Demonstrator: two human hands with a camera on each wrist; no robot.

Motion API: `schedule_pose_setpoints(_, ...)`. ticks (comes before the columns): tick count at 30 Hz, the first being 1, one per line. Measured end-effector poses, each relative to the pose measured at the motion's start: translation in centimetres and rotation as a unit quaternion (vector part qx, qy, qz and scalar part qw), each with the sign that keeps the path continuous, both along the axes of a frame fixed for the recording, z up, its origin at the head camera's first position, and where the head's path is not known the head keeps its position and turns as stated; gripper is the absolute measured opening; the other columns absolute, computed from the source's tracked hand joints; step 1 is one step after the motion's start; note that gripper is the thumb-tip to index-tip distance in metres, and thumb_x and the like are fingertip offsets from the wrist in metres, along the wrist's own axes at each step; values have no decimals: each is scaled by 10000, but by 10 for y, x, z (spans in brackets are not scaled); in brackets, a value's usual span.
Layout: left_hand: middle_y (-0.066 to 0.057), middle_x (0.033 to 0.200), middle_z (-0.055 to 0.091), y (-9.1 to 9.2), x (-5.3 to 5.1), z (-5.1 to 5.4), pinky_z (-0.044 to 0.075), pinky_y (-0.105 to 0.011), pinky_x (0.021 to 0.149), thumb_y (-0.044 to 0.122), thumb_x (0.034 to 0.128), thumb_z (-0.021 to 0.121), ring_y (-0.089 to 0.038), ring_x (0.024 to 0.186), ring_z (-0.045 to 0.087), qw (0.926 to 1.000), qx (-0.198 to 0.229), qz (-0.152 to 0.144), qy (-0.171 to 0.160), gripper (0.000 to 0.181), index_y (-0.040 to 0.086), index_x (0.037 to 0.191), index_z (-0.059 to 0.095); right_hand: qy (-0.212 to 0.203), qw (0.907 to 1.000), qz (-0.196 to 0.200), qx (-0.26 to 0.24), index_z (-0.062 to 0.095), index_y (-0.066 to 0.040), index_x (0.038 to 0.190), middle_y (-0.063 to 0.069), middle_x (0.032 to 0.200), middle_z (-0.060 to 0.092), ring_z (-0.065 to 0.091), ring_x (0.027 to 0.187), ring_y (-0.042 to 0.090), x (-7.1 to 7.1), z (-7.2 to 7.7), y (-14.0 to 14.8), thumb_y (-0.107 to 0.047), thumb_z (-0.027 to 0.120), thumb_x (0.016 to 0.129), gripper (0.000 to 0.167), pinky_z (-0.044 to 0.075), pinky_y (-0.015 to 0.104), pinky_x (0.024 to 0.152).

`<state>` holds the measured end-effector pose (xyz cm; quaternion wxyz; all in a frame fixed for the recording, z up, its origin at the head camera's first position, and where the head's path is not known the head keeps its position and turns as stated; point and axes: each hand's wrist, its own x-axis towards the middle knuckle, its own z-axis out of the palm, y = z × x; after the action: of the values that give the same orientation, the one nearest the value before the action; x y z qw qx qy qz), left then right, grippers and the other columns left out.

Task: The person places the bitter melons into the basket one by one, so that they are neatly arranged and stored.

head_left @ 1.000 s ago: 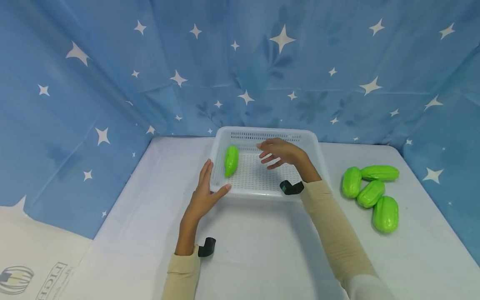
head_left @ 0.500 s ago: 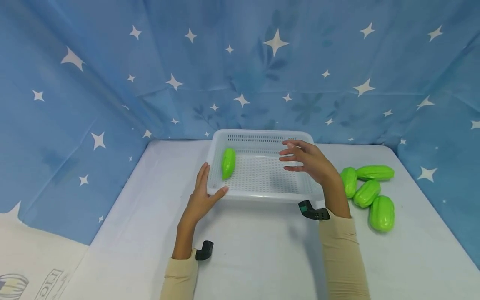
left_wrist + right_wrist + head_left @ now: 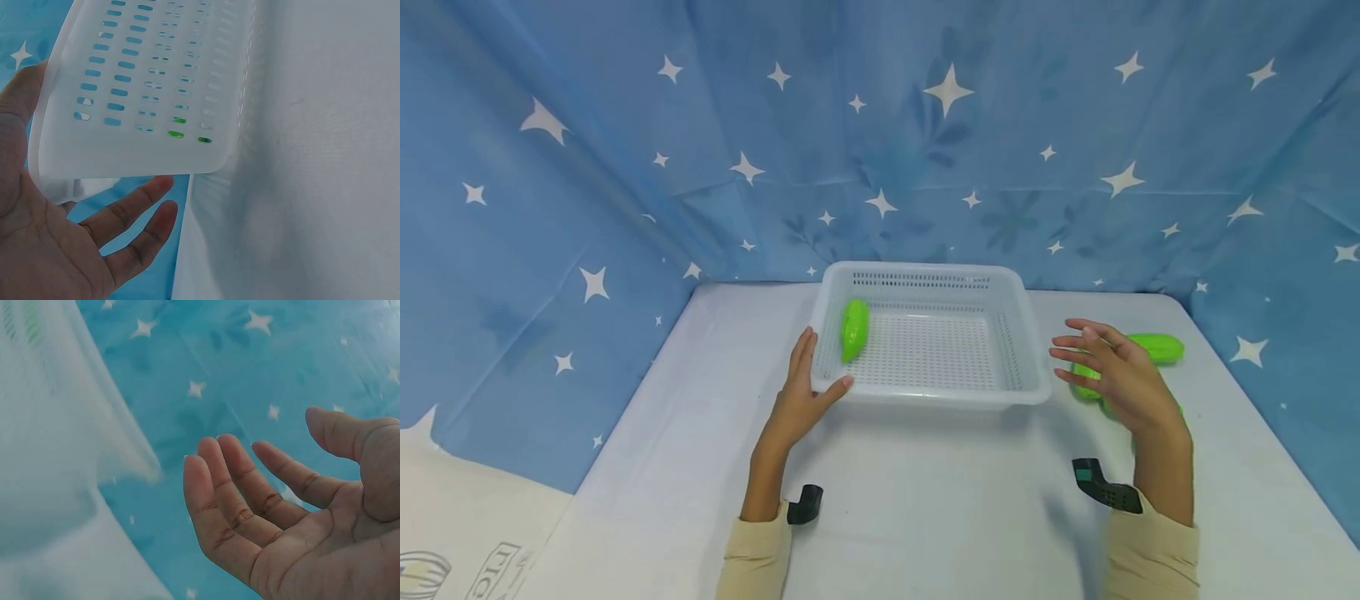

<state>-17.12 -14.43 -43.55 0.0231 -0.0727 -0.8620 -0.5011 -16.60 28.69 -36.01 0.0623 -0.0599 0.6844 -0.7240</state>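
One gourd (image 3: 854,330) is contained in the basket (image 3: 925,395); other gourds (image 3: 1159,347) are spread on the worktop (image 3: 925,500).
The basket's near left corner is touched by the left hand (image 3: 799,402), fingers spread; the other gourds are partly hidden by the right hand (image 3: 1126,382), loosely curved, nothing held.

Vegetable (image 3: 854,330) at left in basket (image 3: 932,393)

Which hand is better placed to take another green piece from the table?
Probably the right hand: it holds nothing and is near those green pieces, while the left hand touches the basket.
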Motion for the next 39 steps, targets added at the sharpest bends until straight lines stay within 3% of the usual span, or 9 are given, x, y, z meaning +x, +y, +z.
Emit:
schedule_pose_setpoints(5, 42, 1654, -24, 0, 0, 0, 528, -482, 937, 450, 897, 679, -320, 1302, 495, 10000, -3, 1, 28, 953, 196, 1586, 71, 3, 9969, -439, -652, 537, -151, 1282, -28, 1117, 702, 708, 992, 111, 23, -19, 41, -182, 449, 1047, 252, 591, 291, 768)
schedule_pose_setpoints(10, 53, 1653, -32, 0, 0, 0, 513, -501, 957, 454, 896, 679, -329, 1328, 476, 10000, -24, 7, 7, 962, 200, 1587, 58, -21, 9804, -1124, -1620, 617, -138, 1218, 25, 1046, 740, 731, 932, 157, 46, -29, 79, -139, 480, 1031, 231, 601, 328, 697)
schedule_pose_setpoints(17, 71, 1652, -26, 0, 0, -1, 524, -482, 936, 439, 900, 681, -304, 1286, 498, 10000, 72, -31, 17, 956, 204, 1587, 60, -171, 9585, -2151, -1864, 599, -158, 1187, 4, 949, 740, 728, 840, 125, 62, -42, 111, -165, 594, 976, 212, 589, 300, 598)
schedule_pose_setpoints(24, 79, 1649, -34, 0, 0, -1, 501, -498, 977, 420, 899, 688, -307, 1335, 473, 9999, 148, -40, 1, 959, 208, 1587, 53, -1249, 9411, -3018, -870, 561, -255, 1168, -133, 848, 690, 661, 748, 24, 65, -53, 120, -293, 635, 950, 234, 551, 268, 538)
schedule_pose_setpoints(30, 64, 1651, -36, -1, 0, -2, 487, -502, 992, 431, 896, 688, -308, 1365, 444, 9998, 175, -39, 12, 966, 206, 1586, 51, -1915, 9191, -3439, -157, 550, -324, 1141, -213, 890, 596, 536, 821, 9, 60, -55, 117, -335, 655, 931, 235, 514, 224, 528)
schedule_pose_setpoints(33, 55, 1652, -41, 0, 0, -2, 489, -498, 992, 435, 899, 682, -308, 1370, 436, 9998, 188, -59, -2, 966, 202, 1586, 45, -2327, 9051, -3516, 555, 506, -370, 1219, -235, 1053, 518, 502, 950, 28, 57, -54, 115, -391, 653, 923, 332, 513, 189, 540)
schedule_pose_setpoints(36, 68, 1651, -43, 0, 0, -2, 486, -495, 999, 439, 898, 682, -301, 1379, 425, 9998, 193, -59, -28, 968, 206, 1586, 42, -2713, 8902, -3423, 1295, 366, -380, 1442, -67, 1404, 437, 465, 1185, 146, 53, -54, 113, -482, 639, 901, 615, 516, 168, 573)
schedule_pose_setpoints(39, 73, 1650, -46, 1, 0, -1, 477, -495, 1010, 434, 900, 682, -295, 1395, 406, 9998, 182, -58, -31, 968, 200, 1586, 41, -2871, 8846, -3201, 1808, 144, -237, 1579, 98, 1622, 192, 370, 1329, 275, 51, -55, 113, -556, 625, 872, 912, 532, 190, 604)
